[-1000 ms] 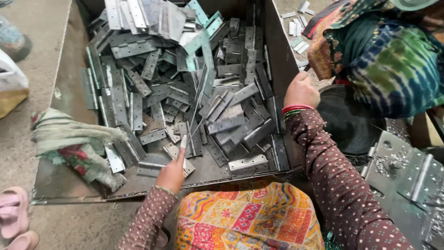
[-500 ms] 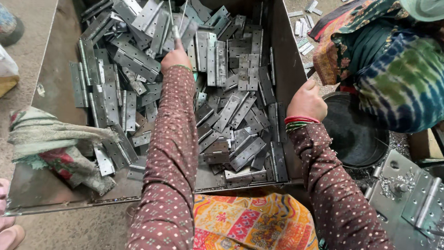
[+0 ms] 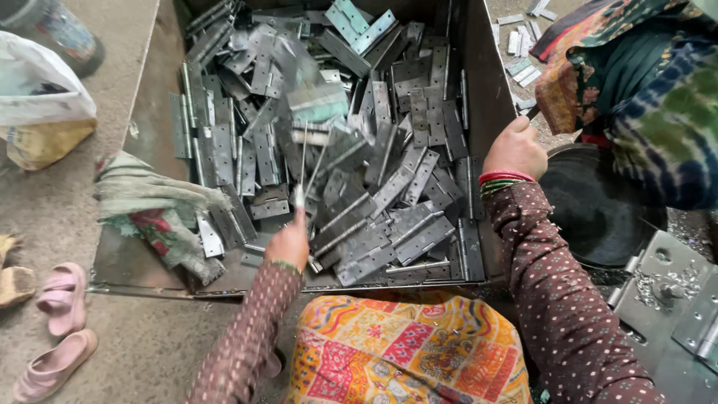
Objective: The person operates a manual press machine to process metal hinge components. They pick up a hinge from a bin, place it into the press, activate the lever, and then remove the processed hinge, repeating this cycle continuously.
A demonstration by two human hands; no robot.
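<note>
Left grip (image 3: 288, 243) perhaps on rod (image 3: 302, 161), hinges (image 3: 389, 187) around

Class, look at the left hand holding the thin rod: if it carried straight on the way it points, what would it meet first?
Most likely the heap of grey metal hinges just beyond the left hand and its rod; depth is unclear.

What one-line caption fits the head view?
Left hand holding a thin rod over piled metal hinges; right hand on the bin wall.

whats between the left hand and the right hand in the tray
In the head view, a heap of grey metal hinges fills the stretch from the left hand to the right hand at the tray wall.
</note>
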